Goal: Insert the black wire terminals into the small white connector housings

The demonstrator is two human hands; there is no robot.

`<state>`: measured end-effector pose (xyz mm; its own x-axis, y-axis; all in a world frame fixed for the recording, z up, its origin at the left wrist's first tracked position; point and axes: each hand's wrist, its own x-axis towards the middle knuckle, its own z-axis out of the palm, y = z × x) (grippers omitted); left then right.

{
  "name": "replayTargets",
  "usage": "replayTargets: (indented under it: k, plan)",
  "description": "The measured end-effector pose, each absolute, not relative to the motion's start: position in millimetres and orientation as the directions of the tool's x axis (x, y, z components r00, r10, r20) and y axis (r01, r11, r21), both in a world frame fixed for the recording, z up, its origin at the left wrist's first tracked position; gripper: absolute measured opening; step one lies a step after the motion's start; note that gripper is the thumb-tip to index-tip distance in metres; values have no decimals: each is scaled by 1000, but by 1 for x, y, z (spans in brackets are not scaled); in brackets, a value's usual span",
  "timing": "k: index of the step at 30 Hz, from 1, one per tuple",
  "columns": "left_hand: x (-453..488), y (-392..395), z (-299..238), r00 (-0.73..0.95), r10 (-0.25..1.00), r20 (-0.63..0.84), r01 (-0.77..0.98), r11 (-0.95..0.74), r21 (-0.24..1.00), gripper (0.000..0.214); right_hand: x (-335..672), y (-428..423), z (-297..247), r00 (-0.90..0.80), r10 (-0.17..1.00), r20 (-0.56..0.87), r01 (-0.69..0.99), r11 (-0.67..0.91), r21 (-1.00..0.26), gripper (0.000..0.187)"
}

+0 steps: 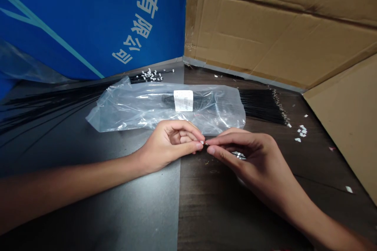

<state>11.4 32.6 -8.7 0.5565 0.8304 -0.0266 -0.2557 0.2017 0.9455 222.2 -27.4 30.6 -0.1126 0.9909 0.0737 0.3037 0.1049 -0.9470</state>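
Fingers [196,146] of the left hand [167,145] and right hand [247,157] are closing narrowly on a tiny wire terminal [205,144], too small to detail; it is hovering above the counter [147,204], just before a clear plastic bag [165,106].

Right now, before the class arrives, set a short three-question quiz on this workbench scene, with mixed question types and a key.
1. True or false: the clear plastic bag shows a white label.
2. Multiple choice: what lies to the right of the bag? A) a fanned bundle of black wires B) a pair of scissors C) a coil of rope
3. Fill in the blank: the left hand and right hand meet at their ____.

Key: 1 true; 2 A; 3 fingertips.
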Motion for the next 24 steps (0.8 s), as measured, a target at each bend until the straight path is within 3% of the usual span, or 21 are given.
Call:
replayTargets:
  k: [15,19,24]
  plan:
    - [10,35,-10,570,821,19,-224,133,966,11,221,-25,35,-110,993,-51,267,-20,-964,6]
    - [12,33,-8,566,824,-16,-235,180,955,10,221,-29,34,-126,980,156,421,195,-886,10]
    - [13,31,-7,554,829,-68,-233,233,944,11,221,-34,27,-218,848,483,579,511,-636,20]
